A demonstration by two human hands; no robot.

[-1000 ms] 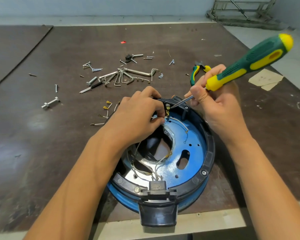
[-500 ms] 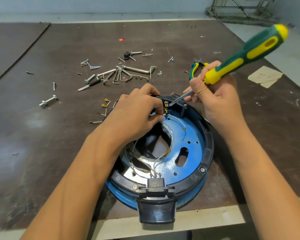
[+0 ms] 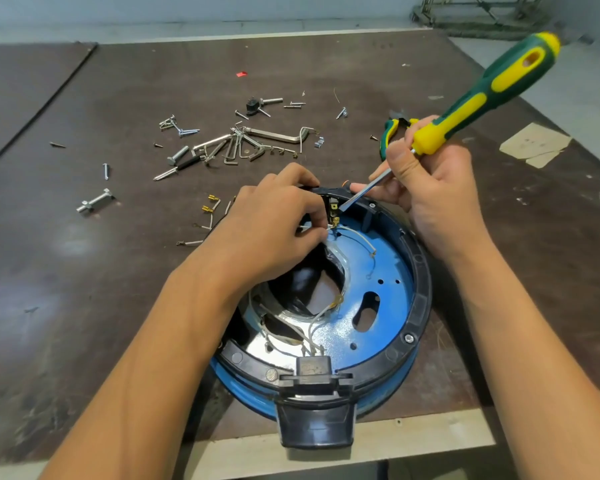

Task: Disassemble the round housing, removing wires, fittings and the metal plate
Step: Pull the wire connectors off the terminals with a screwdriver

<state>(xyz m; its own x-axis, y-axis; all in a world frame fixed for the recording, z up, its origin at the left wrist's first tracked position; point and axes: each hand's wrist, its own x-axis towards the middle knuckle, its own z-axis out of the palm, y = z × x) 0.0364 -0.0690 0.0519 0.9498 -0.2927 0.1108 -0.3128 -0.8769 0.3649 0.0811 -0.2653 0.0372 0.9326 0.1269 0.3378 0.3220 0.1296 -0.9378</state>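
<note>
Wire removal step. Left hand pinches white wire at terminal; right hand grips screwdriver, tip at terminal. Next: pry connector free, likely gently.

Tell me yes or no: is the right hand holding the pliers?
No, the right hand grips the screwdriver, while the pliers lie on the table behind it.

Both arms are bare: the left forearm and the right forearm are uncovered as far as the view reaches. The left hand and right hand are bare too. The fingers have short, plain nails.
</note>
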